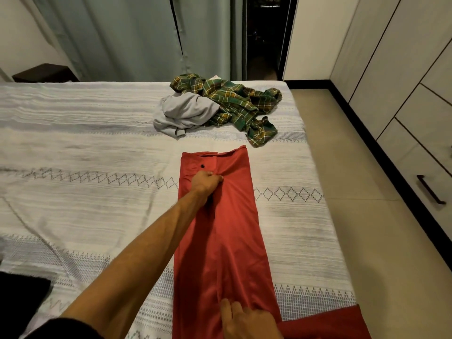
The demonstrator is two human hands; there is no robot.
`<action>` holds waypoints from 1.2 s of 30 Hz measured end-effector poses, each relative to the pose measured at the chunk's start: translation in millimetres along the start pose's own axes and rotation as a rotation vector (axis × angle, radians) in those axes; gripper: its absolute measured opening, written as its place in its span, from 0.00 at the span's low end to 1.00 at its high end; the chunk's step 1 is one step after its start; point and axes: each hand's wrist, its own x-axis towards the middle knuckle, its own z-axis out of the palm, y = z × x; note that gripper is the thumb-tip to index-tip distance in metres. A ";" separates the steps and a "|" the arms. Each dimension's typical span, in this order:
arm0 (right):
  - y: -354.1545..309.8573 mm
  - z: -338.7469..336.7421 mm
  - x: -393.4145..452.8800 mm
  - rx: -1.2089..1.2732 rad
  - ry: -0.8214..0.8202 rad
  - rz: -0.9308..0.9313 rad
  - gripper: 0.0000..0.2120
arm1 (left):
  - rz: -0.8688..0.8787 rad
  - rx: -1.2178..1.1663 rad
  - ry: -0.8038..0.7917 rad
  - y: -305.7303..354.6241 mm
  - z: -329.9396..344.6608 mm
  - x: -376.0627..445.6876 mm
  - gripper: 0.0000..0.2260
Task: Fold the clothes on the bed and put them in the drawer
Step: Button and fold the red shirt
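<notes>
Lengthwise lay red trousers (227, 236) on bed (85, 148), waistband far; left hand (206, 183) pinched cloth there, right hand (247, 319) pressed flat, fingers straight, at near end.

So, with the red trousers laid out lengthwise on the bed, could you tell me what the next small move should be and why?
Probably fold them end to end. The red trousers already lie as a narrow strip, the left hand gripping near the waistband and the right hand pressing the near end flat. The grey garment and plaid shirt still lie crumpled.
</notes>
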 end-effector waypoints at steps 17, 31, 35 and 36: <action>57.7 -37.6 18.0 0.499 -0.559 -0.213 0.22 | -0.047 -0.386 0.065 13.0 2.3 -2.1 0.01; 59.6 -20.2 15.4 0.552 -0.568 -0.254 0.29 | -0.066 -0.167 0.181 5.0 -17.7 33.8 0.03; 56.0 -17.7 14.3 0.527 -0.515 -0.270 0.25 | 0.018 -0.246 0.238 0.0 -19.8 38.7 0.10; 54.0 -18.1 14.2 0.512 -0.511 -0.275 0.24 | 0.046 -0.267 0.241 0.9 -19.5 37.7 0.12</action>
